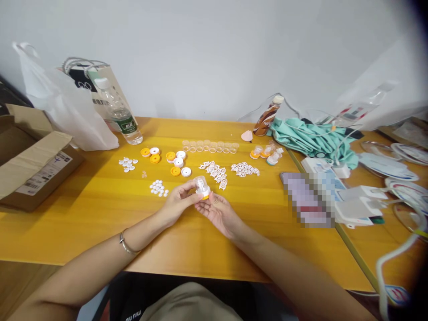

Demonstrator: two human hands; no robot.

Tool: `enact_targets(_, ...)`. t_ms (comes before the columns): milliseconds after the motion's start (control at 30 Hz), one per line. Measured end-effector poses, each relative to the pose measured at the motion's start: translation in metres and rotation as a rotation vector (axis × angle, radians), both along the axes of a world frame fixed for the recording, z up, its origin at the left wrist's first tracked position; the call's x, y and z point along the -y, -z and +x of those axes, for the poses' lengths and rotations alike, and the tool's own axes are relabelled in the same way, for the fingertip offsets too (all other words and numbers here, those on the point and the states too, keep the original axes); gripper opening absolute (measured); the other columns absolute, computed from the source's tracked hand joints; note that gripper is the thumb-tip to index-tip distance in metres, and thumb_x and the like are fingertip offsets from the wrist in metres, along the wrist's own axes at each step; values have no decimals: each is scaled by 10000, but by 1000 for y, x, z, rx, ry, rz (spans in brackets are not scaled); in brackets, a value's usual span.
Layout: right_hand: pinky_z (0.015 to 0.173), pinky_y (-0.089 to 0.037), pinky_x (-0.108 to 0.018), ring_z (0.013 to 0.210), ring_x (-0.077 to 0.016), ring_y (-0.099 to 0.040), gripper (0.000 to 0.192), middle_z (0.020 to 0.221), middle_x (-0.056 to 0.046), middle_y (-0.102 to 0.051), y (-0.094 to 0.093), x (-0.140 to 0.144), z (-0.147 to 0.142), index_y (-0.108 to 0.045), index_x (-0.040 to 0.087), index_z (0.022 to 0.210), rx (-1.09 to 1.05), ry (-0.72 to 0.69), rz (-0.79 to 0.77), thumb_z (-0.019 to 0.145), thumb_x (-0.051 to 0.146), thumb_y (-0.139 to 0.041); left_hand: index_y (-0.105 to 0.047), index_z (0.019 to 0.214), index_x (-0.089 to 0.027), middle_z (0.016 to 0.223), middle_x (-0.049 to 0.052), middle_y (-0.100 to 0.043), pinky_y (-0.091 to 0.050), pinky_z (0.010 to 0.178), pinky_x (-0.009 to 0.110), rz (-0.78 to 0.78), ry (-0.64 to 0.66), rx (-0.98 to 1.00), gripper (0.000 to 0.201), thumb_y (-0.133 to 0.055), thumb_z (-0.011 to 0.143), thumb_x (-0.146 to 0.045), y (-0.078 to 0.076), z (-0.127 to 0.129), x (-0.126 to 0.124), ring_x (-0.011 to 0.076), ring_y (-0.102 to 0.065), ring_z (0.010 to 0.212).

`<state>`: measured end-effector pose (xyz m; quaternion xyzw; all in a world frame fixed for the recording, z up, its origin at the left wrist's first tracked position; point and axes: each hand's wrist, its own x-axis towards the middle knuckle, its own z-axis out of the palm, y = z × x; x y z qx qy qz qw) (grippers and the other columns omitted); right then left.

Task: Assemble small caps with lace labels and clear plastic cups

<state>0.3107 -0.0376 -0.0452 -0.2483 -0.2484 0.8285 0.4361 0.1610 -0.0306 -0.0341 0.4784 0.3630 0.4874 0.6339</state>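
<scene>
Both hands meet over the table's middle on a small clear-domed container [201,185] with a white and orange base and a pale piece inside. My left hand [179,198] grips its left side between thumb and fingers. On its lower right, my right hand [217,211] has the thumb at the base, with the fingers curled beneath. Just beyond lie white lattice-like pieces [216,171] in a loose pile, with a second pile [245,169] to the right. White discs [158,188] lie left of my left hand. Orange and white round caps [175,162] sit behind it.
Clear cups [210,146] stand in a row farther back. Several domed containers [265,152] sit to their right. A cardboard box [36,165] and a water bottle [125,118] are left; a brown bottle [267,116], green cloth [314,138] and pixelated flat object [306,200] are right.
</scene>
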Motion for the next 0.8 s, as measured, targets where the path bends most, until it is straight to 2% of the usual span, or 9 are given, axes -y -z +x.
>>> enact_targets(167,876,-443,-319,792,-138,-624,331,817,-63,-686,-3,0,1,-664,138,864,-3,-57,-16,736,442,-688,-686,990,-181,1056,65,-658,-411,898,310,-11,25,2,292,-716,724,-296,-1,-2,2,202,-581,975)
enact_targets(367,859,-454,-319,778,-144,-625,346,800,-52,-686,-3,-3,2,-672,165,847,54,-70,37,733,491,-669,-675,1003,-179,1055,65,-651,-446,859,316,21,-29,-70,315,-714,719,-310,-3,-2,1,204,-588,951)
enact_targets(467,836,-455,-331,751,-149,-611,353,803,-47,-675,-4,-8,5,-671,182,851,208,-41,165,753,518,-626,-679,962,-170,1076,77,-629,-435,896,336,143,-108,-184,277,-697,730,-319,-5,-4,-1,219,-562,1010)
enact_targets(533,824,-453,-329,787,-152,-597,324,899,-36,-663,-5,-10,8,-654,223,934,370,56,298,736,479,-654,-671,977,-178,1086,84,-608,-410,944,349,309,-134,-299,252,-671,755,-298,-4,-5,-1,218,-539,1052)
enact_targets(633,838,-441,-331,885,-169,-574,382,1034,-21,-621,-6,-10,11,-605,283,1043,633,221,533,689,376,-717,-625,1088,-203,1121,93,-575,-390,980,375,524,-103,-522,286,-601,809,-262,1,-7,0,214,-528,1075)
enact_targets(733,840,-433,-344,892,-188,-565,262,975,-31,-622,-5,-9,12,-632,262,971,813,256,710,724,338,-679,-561,1178,-214,1181,104,-542,-389,992,396,624,-50,-689,330,-525,855,-269,9,-7,3,221,-509,1120)
enact_targets(800,826,-437,-345,859,-188,-573,216,935,-32,-633,-5,-13,14,-642,250,937,841,287,729,738,332,-658,-446,1296,-220,1291,120,-478,-353,1032,418,629,-26,-785,451,-518,862,-316,13,-8,4,239,-449,1211)
